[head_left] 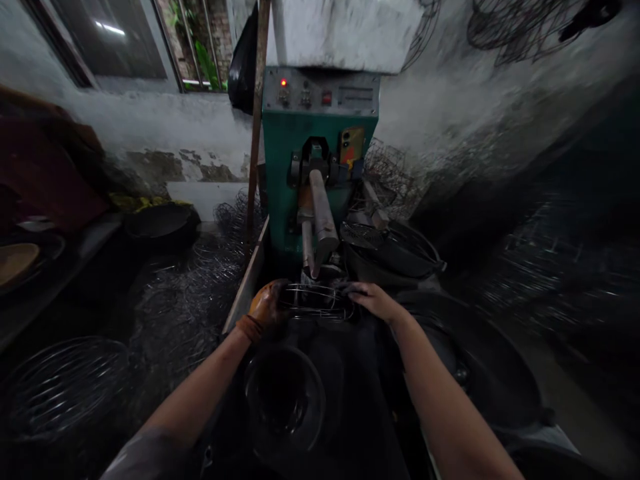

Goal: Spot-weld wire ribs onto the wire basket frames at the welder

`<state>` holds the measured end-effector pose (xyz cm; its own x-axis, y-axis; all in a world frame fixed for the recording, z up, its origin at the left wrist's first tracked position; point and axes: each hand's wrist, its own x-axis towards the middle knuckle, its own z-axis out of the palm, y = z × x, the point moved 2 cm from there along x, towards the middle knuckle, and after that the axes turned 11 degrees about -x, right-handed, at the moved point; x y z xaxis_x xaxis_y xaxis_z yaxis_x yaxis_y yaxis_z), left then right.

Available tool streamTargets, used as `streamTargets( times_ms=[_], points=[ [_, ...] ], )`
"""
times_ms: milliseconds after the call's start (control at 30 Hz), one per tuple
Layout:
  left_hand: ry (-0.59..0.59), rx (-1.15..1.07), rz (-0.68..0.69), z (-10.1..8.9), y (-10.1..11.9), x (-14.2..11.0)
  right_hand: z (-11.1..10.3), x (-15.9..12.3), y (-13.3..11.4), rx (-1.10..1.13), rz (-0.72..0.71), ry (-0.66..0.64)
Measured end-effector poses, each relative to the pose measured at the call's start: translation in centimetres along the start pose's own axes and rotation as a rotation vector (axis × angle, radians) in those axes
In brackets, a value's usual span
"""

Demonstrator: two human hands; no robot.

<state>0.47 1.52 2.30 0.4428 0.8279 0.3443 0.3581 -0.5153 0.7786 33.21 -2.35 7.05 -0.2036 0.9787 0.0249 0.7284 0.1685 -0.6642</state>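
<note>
Here, left hand [266, 308], in an orange glove, fingers curled around the rim of a wire cage [315, 301] at its nine o'clock edge. Right hand [373, 299], bare, fingers laid over the same rim at three o'clock, gripping the wire. Wire cage held level between both hands, just in front of the machine, lying across the dark bench [350, 373].

At twelve o'clock from the cage, just above it, two grey metal arms [320, 220] slanting down from the green machine [320, 160], tips ending close over the cage; touching or not, cannot tell. On the machine's grey panel, a red lamp [283, 83] lit at the upper left.

At six o'clock from the hands, a dark round bowl-shaped form [285, 400] between the forearms, details blurred. At two o'clock, a dark round basin [400, 250] with wire parts heaped in it. At four o'clock, a large dark pan [495, 380] near the right forearm.

At nine o'clock, well apart, heaps of wire hoops [190, 293] spread over the floor, and another round wire guard [65, 387] at eight o'clock. At eleven o'clock, a wooden pole [256, 133] leaning upright beside the machine, a window [125, 40] further left.
</note>
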Motion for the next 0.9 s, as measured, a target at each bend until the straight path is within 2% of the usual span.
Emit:
streamTargets(
  times_ms=[67,167,300,400,533,667,800,900],
  points=[
    [-0.012,-0.060,-0.035,-0.6,-0.2,-2.2,1.0,-1.2,-0.9,0.046,0.013,-0.045],
    [-0.082,-0.121,-0.056,-1.6,1.4,-4.2,2.5,-1.8,-2.2,0.068,0.025,-0.068],
    [-0.145,-0.078,0.013,-2.5,4.8,-3.7,3.2,-0.8,-3.9,0.054,-0.003,-0.073],
    [-0.205,-0.061,0.053,-2.1,6.0,-2.4,3.2,0.0,-5.1,0.019,-0.032,-0.094],
    [-0.255,-0.075,0.061,-1.3,5.6,-1.4,3.0,0.1,-6.1,-0.002,-0.040,-0.115],
    [-0.282,-0.046,0.042,-1.4,5.0,-1.3,3.0,-0.3,-6.0,-0.019,-0.041,-0.128],
    [-0.319,-0.181,0.005,-1.2,4.3,-1.2,3.0,-0.3,-5.6,-0.059,-0.032,-0.116],
    [-0.254,-0.301,-0.088,-0.3,2.9,-1.3,2.9,-0.2,-5.6,-0.079,-0.029,-0.105]
  ],
)
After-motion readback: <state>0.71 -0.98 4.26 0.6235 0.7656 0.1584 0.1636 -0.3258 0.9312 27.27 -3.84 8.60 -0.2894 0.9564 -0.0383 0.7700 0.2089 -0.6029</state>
